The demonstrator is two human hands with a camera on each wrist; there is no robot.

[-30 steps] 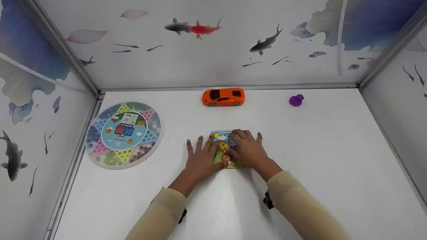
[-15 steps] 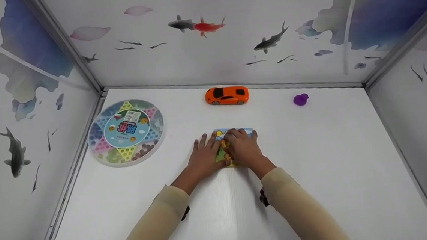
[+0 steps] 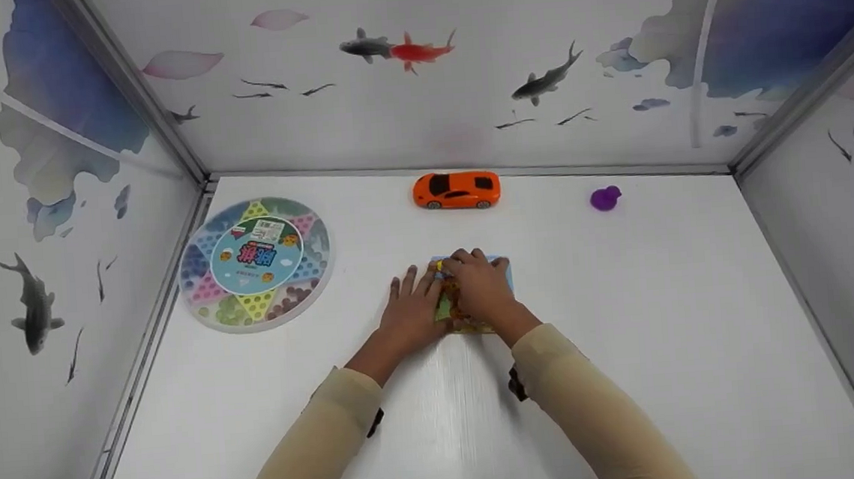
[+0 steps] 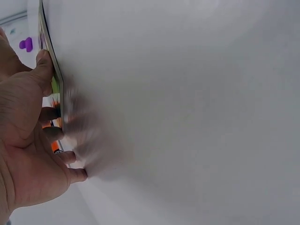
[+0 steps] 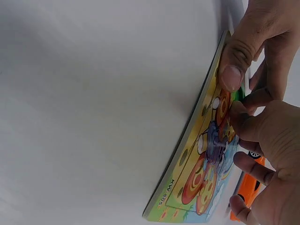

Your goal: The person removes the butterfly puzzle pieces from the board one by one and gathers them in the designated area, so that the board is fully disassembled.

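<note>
A small, colourful picture puzzle board point(image 3: 502, 263) lies flat on the white table, both hands over it. In the right wrist view, the puzzle board point(image 5: 176, 187) shows butterfly-like artwork and the print KW-805. My left hand point(image 3: 410, 316) rests on the board's left side, fingers spread and thumb on its near edge. In the left wrist view, some fingers of my left hand point(image 4: 35, 145) touch the board's side, others the table. My right hand point(image 3: 484, 288) presses on the picture with thumb and fingers bent over it. Its fingers and palm cover much of the artwork; whether they pinch a piece is hidden.
An orange toy car point(image 3: 457, 191) stands by the back wall. To its right is a small purple toy duck point(image 3: 605, 198). At left lies a round Chinese checkers set point(image 3: 256, 265). Printed walls enclose the table at the back and both sides.
My right hand has shifted left across the picture, uncovering more of the board's right edge. My left hand stays at the left side. The whole view has shifted slightly.
</note>
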